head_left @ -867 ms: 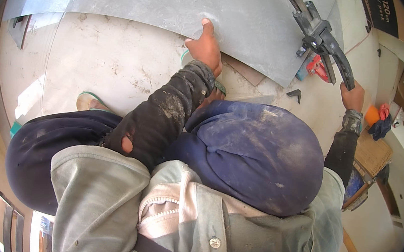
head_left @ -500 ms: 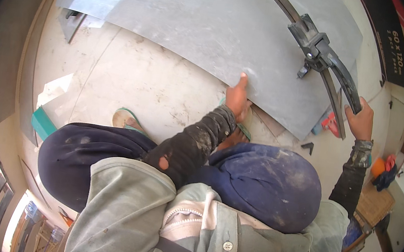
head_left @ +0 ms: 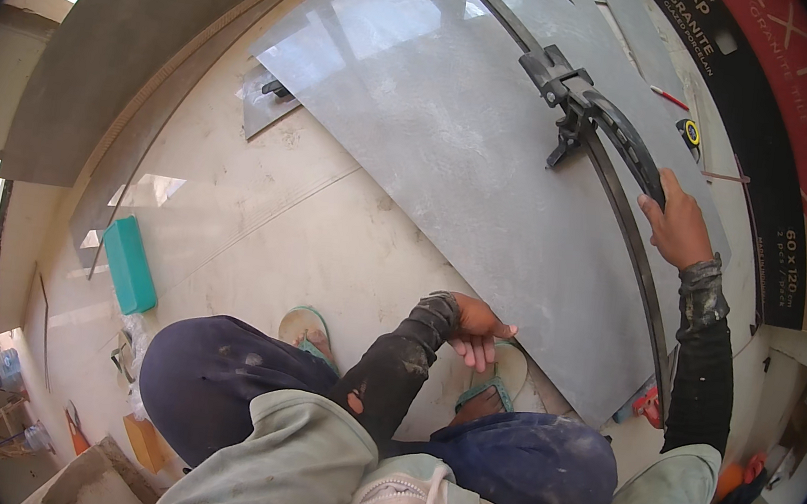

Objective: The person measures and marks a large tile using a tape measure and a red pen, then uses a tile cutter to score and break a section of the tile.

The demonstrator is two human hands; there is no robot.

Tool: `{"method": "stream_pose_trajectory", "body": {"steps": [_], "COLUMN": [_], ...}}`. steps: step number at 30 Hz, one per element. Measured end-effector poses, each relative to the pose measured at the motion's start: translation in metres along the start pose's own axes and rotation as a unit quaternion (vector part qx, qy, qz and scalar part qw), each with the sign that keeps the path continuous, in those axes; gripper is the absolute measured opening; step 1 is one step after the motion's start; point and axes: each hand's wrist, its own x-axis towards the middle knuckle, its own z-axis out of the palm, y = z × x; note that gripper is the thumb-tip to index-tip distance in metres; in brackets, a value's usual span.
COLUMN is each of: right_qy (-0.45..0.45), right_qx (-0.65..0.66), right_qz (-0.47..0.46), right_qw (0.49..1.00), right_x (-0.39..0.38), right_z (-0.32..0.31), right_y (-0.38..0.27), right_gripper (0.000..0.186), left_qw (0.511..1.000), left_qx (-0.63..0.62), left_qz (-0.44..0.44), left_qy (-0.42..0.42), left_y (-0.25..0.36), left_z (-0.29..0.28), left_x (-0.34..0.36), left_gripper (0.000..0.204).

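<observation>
A large grey tile (head_left: 417, 143) lies flat on the floor in front of me, with the long dark rail (head_left: 630, 214) of a manual tile cutter across it. My right hand (head_left: 681, 226) is closed round the black handle (head_left: 625, 128) of the cutter's carriage (head_left: 557, 82), which sits partway along the rail. Beside the tile's near edge, my left hand (head_left: 481, 330) holds nothing. Its thumb points toward the edge and its fingers hang loosely apart above my sandalled foot. Whether the thumb touches the tile I cannot tell.
A teal box (head_left: 130, 264) stands at the left, near large leaning panels (head_left: 136, 48). A small tile piece (head_left: 265, 104) lies by the far left edge. At the right are a tape measure (head_left: 689, 136), a red pencil (head_left: 669, 98) and a printed carton (head_left: 779, 228).
My right hand and the carriage have moved farther up the rail, away from its near end. My left hand has drawn back from the tile's surface to its edge. The view has turned.
</observation>
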Motion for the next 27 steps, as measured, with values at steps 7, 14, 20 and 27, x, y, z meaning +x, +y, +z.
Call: {"method": "stream_pose_trajectory", "body": {"steps": [7,14,20,27], "right_qy": [-0.064,-0.07,-0.061,0.06], "right_qx": [0.147,0.219,-0.006,-0.137], "right_qz": [0.046,0.005,0.052,0.032], "right_qw": [0.986,0.973,0.997,0.988], "right_x": [0.102,0.148,0.06,0.046], "right_z": [-0.013,-0.026,-0.081,-0.072], "right_y": [-0.071,-0.084,-0.098,-0.09], "right_gripper": [0.061,0.077,0.049,0.044], "left_qw": [0.887,0.693,0.678,0.436], "left_qx": [-0.047,-0.251,-0.198,-0.168], "left_qz": [0.447,0.672,0.701,0.587], "left_qy": [0.108,-0.077,-0.097,0.661], "left_y": [0.119,0.224,0.208,0.13], "left_z": [0.004,-0.006,-0.039,-0.094], "left_x": [-0.037,-0.047,-0.09,-0.116], "left_gripper": [0.086,0.08,0.074,0.042]}}
